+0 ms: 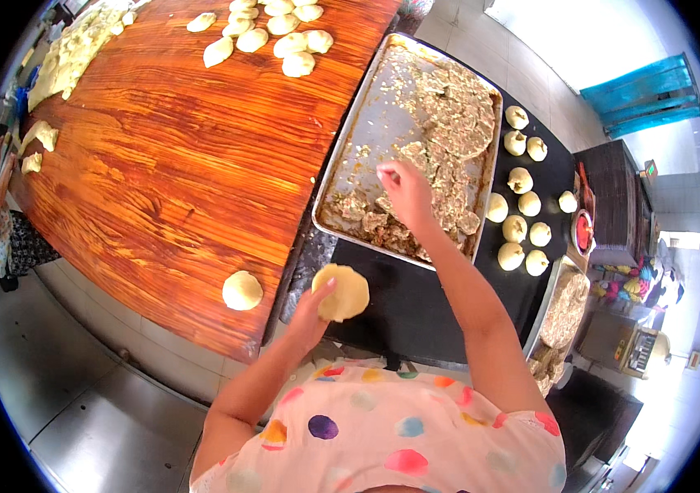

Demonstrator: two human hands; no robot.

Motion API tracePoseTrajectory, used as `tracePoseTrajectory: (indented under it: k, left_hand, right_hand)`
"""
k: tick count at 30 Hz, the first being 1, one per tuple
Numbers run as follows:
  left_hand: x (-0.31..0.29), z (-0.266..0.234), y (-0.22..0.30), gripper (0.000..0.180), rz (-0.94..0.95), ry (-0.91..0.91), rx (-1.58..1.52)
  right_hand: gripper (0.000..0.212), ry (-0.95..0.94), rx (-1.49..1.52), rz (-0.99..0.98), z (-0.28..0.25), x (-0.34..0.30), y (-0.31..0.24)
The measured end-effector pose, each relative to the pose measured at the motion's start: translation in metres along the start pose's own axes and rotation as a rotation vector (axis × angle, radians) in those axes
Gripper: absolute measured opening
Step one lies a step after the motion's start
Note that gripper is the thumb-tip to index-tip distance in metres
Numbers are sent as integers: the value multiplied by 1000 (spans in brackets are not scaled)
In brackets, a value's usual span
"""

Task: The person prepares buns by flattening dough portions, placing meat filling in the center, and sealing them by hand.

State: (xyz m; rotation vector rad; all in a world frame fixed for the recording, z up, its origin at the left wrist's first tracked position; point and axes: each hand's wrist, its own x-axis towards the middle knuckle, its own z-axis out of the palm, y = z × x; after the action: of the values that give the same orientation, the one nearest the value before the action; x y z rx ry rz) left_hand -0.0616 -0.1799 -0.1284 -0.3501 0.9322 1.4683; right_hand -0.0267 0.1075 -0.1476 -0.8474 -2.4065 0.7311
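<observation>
I see my left hand (310, 306) cupping a flattened dough round (341, 292) just below the metal tray (366, 123), grip closed under it; my right hand (406, 191) pinches filling (449, 140) over the tray. Overloading could tear the dough. Right of the tray, a small green sign (651, 168).

Pale yellow dough disc (342, 292), reddish grained wooden table (161, 164), polka-dotted pink shirt (383, 427).

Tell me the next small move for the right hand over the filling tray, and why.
Probably pinch up some filling and carry it to the flat dough round in the left hand: the right hand is already down in the metal tray, and the round looks bare.
</observation>
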Motion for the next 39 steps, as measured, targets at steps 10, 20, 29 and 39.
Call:
tracePoseTrajectory:
  k: [10, 20, 29, 39]
  left_hand:
    - [-34, -49, -2, 50, 33, 105, 85]
    - [-21, -46, 29, 48, 54, 64, 88]
    - [17, -38, 22, 45, -126, -16, 63]
    - [12, -21, 23, 43, -96, -19, 39]
  right_hand:
    - [12, -237, -490, 152, 107, 83, 41]
    - [21, -73, 502, 537, 54, 81, 8]
    - [21, -914, 1784, 367, -115, -40, -248]
    - [25, -245, 270, 209, -50, 2, -85]
